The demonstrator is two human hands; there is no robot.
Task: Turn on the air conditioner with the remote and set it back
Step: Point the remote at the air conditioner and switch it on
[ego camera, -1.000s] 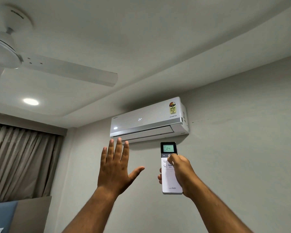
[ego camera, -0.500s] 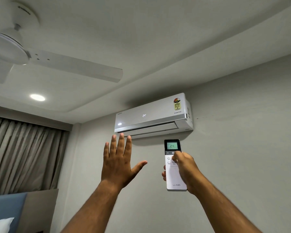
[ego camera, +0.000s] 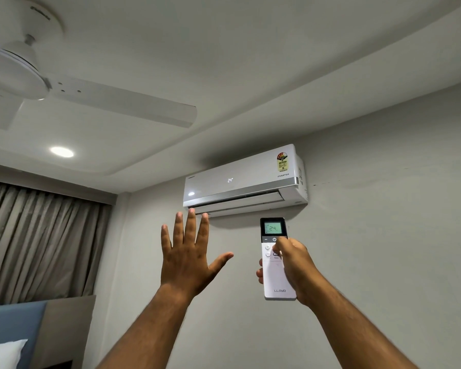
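Looks like the unit's already responding: the air conditioner [ego camera: 244, 179] shows 24 on its front and the flap underneath looks cracked open. So I'd say just keep the remote [ego camera: 276, 259] pointed at it until you're sure, then go put it back. Right hand [ego camera: 293, 265] is wrapped around the remote, thumb just under the power button, fingers curled behind. Left hand [ego camera: 188, 258] holds nothing, fingers [ego camera: 190, 225] spread, raised just below the unit.

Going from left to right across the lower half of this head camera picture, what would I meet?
White pillow → blue headboard → grey curtain → open left hand → white remote → right hand gripping it → bare grey wall.
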